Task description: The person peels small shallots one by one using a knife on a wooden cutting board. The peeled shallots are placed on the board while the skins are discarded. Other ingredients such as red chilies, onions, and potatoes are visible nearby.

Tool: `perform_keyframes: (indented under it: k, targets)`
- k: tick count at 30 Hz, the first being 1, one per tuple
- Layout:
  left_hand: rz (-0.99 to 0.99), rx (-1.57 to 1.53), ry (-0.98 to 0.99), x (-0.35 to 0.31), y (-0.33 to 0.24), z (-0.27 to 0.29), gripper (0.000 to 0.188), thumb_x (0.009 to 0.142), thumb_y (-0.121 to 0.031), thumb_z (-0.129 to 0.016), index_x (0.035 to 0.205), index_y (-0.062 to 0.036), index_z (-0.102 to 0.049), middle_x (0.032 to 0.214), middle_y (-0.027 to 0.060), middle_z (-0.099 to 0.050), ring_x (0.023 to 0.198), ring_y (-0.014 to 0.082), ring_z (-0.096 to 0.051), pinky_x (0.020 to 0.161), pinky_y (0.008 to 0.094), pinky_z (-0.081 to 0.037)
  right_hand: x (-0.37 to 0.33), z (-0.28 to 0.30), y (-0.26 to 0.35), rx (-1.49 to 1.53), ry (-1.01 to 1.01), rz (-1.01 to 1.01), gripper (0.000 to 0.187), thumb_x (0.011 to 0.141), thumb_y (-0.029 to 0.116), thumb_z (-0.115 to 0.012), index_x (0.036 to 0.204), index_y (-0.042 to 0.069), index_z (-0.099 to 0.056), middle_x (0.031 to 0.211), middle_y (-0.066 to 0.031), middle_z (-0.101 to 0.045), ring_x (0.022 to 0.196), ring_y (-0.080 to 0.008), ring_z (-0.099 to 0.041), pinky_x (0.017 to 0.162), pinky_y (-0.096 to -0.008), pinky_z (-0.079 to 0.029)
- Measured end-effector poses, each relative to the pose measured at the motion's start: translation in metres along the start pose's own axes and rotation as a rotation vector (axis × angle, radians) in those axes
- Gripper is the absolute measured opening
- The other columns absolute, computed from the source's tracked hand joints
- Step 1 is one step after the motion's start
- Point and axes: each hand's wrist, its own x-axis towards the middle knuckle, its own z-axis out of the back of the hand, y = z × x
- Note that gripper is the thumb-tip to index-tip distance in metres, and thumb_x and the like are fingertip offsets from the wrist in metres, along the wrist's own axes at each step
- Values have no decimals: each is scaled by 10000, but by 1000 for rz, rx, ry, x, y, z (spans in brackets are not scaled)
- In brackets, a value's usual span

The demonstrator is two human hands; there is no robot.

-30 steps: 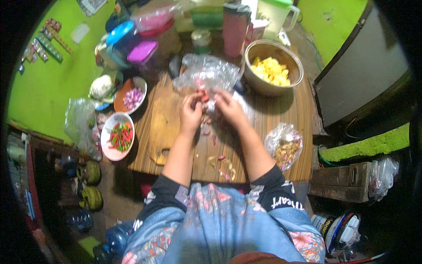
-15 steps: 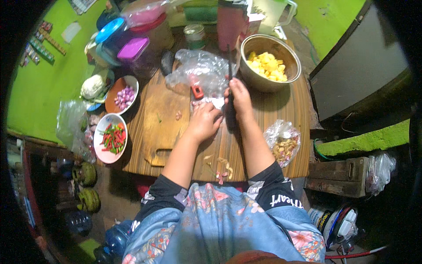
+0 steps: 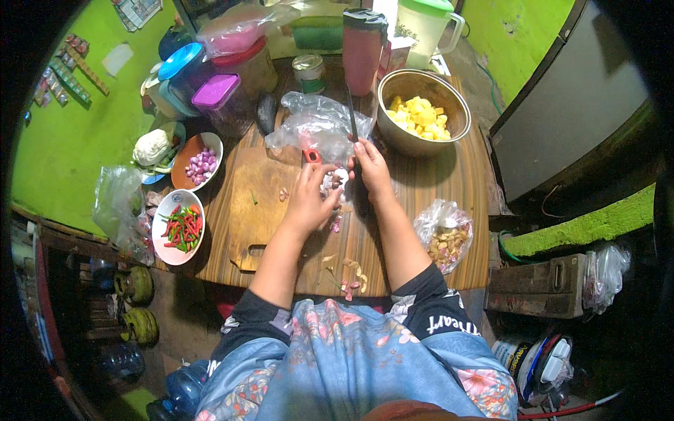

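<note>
My right hand (image 3: 373, 170) grips a knife (image 3: 352, 119) with its dark blade pointing away from me. Close beside it, the fingers of my left hand (image 3: 311, 200) curl round a small whitish piece (image 3: 338, 179), which looks like garlic; fingers partly hide it. Just beyond them lies a red handle (image 3: 312, 156), against a crumpled clear plastic bag (image 3: 316, 121). Left of my hands is a wooden cutting board (image 3: 261, 189) with a few scraps on it. Thin peelings (image 3: 351, 275) and pinkish skin (image 3: 335, 224) lie on the table in front of me.
A pot (image 3: 461, 125) of yellow chunks stands at the right, with a bag of peelings (image 3: 447, 235) nearer me. Bowls of shallots (image 3: 201, 166) and chillies (image 3: 183, 228) sit at the left. A tumbler (image 3: 363, 59), jug (image 3: 426, 31) and lidded containers (image 3: 219, 95) line the back.
My left hand has lifted from the table and now holds the whitish piece near my right hand. The knife tilts further left. Pinkish skin now shows on the table below my hands.
</note>
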Motion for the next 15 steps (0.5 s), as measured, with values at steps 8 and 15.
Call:
perform_keyframes:
  k: [8, 15]
  targets:
    - [-15, -3, 1120, -85, -70, 49, 299, 724, -193, -645, 995, -86, -575, 901, 152, -551, 807, 347, -574, 710, 429, -464, 2, -3, -4, -47, -30, 12, 309, 900, 280, -498, 1111, 54, -500, 643, -12, -502, 513, -72, -464, 467, -192, -405]
    - [-62, 17, 871, -119, -52, 35, 147, 737, -136, -606, 869, -74, -585, 840, 159, -507, 733, 347, -578, 644, 426, -478, 1, -2, -3, 37, -4, -13, 282, 897, 273, -503, 1094, 72, -520, 642, -2, -492, 527, -68, -470, 460, -195, -412]
